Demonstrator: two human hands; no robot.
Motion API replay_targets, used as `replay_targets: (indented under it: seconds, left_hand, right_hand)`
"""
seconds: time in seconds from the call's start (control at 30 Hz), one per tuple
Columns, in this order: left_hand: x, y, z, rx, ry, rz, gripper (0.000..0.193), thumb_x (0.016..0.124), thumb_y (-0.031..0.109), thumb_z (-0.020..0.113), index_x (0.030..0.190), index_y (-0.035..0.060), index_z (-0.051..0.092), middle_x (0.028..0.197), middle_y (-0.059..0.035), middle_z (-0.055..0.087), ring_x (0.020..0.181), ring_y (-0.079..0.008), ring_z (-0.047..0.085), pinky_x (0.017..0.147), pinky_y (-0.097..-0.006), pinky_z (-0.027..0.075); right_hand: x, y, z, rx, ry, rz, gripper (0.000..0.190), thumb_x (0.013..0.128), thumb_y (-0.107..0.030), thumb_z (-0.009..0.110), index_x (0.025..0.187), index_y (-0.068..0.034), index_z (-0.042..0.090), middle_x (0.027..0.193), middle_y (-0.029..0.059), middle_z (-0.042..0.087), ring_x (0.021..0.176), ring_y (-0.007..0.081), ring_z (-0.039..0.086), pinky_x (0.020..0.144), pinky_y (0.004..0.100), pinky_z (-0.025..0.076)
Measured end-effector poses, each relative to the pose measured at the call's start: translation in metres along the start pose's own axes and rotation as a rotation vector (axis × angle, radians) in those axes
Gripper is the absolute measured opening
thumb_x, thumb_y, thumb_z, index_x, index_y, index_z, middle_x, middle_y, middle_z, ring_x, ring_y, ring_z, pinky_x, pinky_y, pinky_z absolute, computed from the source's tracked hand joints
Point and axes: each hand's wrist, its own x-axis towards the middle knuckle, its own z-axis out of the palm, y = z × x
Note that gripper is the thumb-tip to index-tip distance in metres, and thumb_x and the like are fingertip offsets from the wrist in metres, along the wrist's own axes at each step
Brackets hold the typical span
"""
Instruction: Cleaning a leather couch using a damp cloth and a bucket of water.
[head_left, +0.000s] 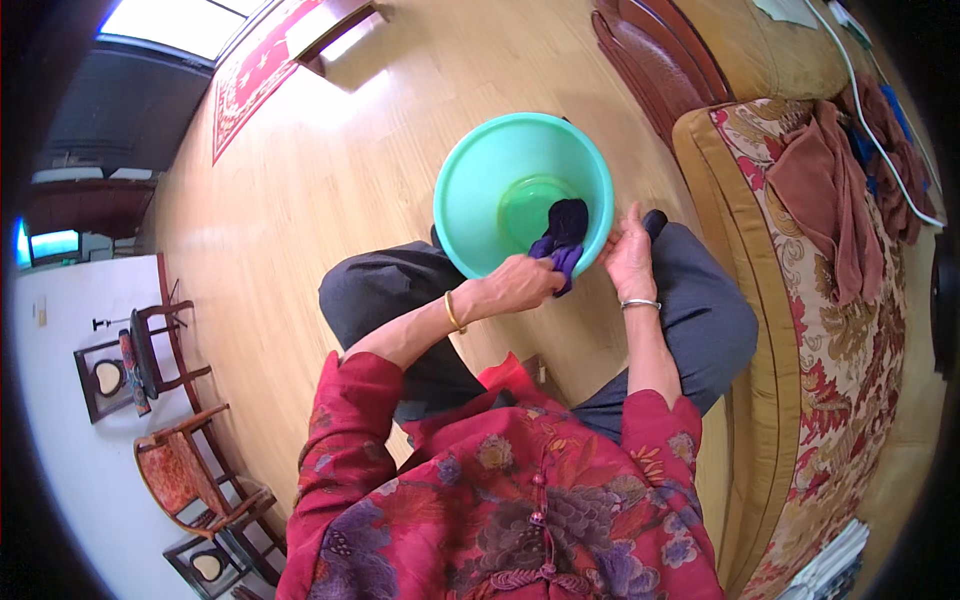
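A mint-green plastic basin is in front of me, between my knees, and its inside faces me. My left hand, with a gold bangle at the wrist, grips a purple and black cloth at the near rim. The cloth's black part hangs inside the basin against the wall. On the basin's right, my right hand has its fingers by the outer wall and its thumb raised. Those fingertips are partly hidden, so a firm hold cannot be made out. A silver bangle circles that wrist.
To my right runs a sofa with a floral cushion, a brown towel and a white cable. Its wooden armrest is farther ahead. Wooden chairs line the left wall. A red rug lies far left on the wooden floor.
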Motion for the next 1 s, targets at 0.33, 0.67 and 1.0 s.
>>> replay_targets:
  seconds: [0.33, 0.67, 1.0]
  left_hand:
    - [-0.068, -0.079, -0.046, 0.205, 0.102, -0.424, 0.014, 0.083, 0.017, 0.055, 0.092, 0.0105, 0.064, 0.073, -0.0147, 0.064, 0.068, -0.0320, 0.064, 0.061, -0.0425, 0.050]
    - [-0.035, -0.074, -0.055, -0.067, 0.461, -0.567, 0.022, 0.085, 0.021, 0.056, 0.094, 0.0024, 0.063, 0.081, -0.0212, 0.063, 0.080, -0.0367, 0.062, 0.071, -0.0432, 0.047]
    - [-0.006, -0.114, 0.012, -0.163, 0.652, -0.607, 0.034, 0.077, 0.013, 0.058, 0.111, 0.0078, 0.054, 0.086, -0.0264, 0.063, 0.085, -0.0410, 0.061, 0.078, -0.0466, 0.048]
  right_hand:
    - [-0.014, 0.012, 0.018, -0.429, -0.098, -0.228, 0.022, 0.065, -0.004, 0.070, 0.084, -0.006, 0.059, 0.074, 0.0016, 0.061, 0.063, 0.0130, 0.058, 0.060, 0.0257, 0.047]
    - [-0.039, 0.020, 0.031, -0.617, -0.124, -0.265, 0.022, 0.062, 0.000, 0.066, 0.081, -0.007, 0.060, 0.069, -0.0018, 0.058, 0.055, 0.0065, 0.049, 0.048, 0.0211, 0.035]
    - [-0.032, 0.015, 0.029, -0.607, -0.138, -0.290, 0.018, 0.063, -0.001, 0.065, 0.080, -0.005, 0.060, 0.072, -0.0009, 0.059, 0.059, 0.0073, 0.051, 0.053, 0.0228, 0.039]
